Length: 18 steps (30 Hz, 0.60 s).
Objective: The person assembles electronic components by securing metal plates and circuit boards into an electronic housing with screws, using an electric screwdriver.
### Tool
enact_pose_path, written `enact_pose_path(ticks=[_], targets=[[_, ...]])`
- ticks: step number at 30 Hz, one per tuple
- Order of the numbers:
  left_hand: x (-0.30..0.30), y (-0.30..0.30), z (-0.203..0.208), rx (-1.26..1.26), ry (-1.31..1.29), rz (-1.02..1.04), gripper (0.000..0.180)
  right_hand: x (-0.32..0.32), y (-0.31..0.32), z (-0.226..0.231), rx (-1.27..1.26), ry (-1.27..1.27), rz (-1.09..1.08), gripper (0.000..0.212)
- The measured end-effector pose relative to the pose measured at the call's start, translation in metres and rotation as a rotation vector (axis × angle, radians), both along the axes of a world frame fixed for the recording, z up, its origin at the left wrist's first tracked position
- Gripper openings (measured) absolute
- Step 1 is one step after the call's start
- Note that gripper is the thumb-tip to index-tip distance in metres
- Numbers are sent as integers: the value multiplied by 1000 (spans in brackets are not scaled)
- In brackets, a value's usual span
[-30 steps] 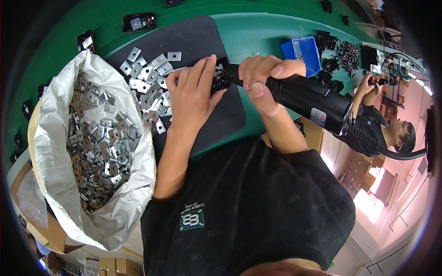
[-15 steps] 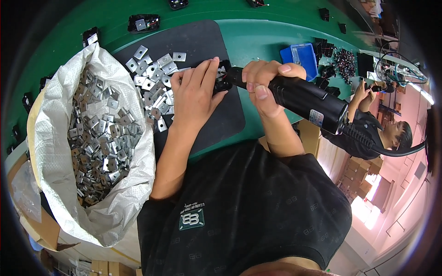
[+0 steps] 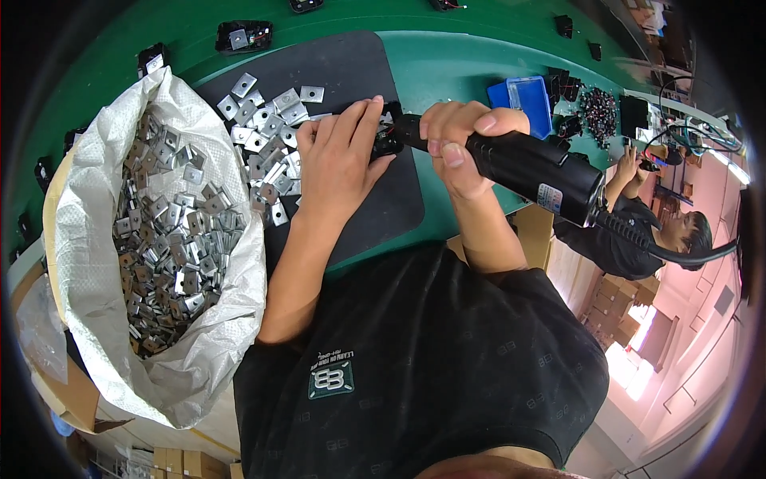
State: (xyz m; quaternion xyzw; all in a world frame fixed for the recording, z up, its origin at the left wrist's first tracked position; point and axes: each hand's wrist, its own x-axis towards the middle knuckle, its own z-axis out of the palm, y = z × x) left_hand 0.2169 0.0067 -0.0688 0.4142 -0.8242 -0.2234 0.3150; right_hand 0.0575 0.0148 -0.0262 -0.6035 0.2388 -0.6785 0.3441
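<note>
Green bench (image 3: 447,64): right hand (image 3: 459,140) grips screwdriver (image 3: 531,168).

One white woven sack (image 3: 199,351) holds metal square plates (image 3: 171,231), too many to count; a second heap of the same plates (image 3: 267,132) lies on one black mat (image 3: 383,207). One black electric screwdriver (image 3: 531,168), one blue tray (image 3: 527,96), one pile of small dark screws (image 3: 598,112). Two hands are at work; one other person (image 3: 638,231) sits nearby.
</note>
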Motion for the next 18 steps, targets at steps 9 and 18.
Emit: enact_pose_path(ticks=[9,18], targets=[[0,-2,-6,-59,7,17,77,10,3,5,20,226,12,36],[-3,0,0,-88,-19,20,77,5,6,6,28,-29,-97,50]])
